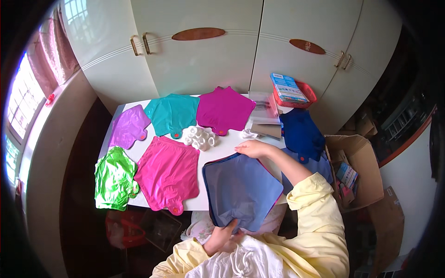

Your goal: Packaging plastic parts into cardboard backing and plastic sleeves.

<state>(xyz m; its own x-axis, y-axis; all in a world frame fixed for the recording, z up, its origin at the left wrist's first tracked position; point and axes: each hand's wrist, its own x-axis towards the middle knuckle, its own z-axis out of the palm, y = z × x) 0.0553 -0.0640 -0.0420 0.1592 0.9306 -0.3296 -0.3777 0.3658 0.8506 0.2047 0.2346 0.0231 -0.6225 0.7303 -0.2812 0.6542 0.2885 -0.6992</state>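
Observation:
A small stack of flat foil balloons [243, 187], blue-grey on top with a pink edge showing on the right, tilts over the table's front edge. My left hand [221, 236] grips its lower end, thumb on top. At the upper edge, my right hand [254, 149] is closed with its fingertips on the corner; the thumb is hidden. Left of the stack lies a hot-pink foil balloon [168, 171] with a tab at its lower end. Just beyond sits a heap of white rings [200, 137]. A dark blue foil balloon [303, 134] is right of my right forearm.
Along the table [139, 200] lie green [115, 178], lilac [130, 124], teal [171, 112] and magenta [225, 110] foil balloons. Clear plastic bags [264, 107] and a red basket [311, 92] with blue printed packets stand behind. An open cardboard box [366, 173] is at right.

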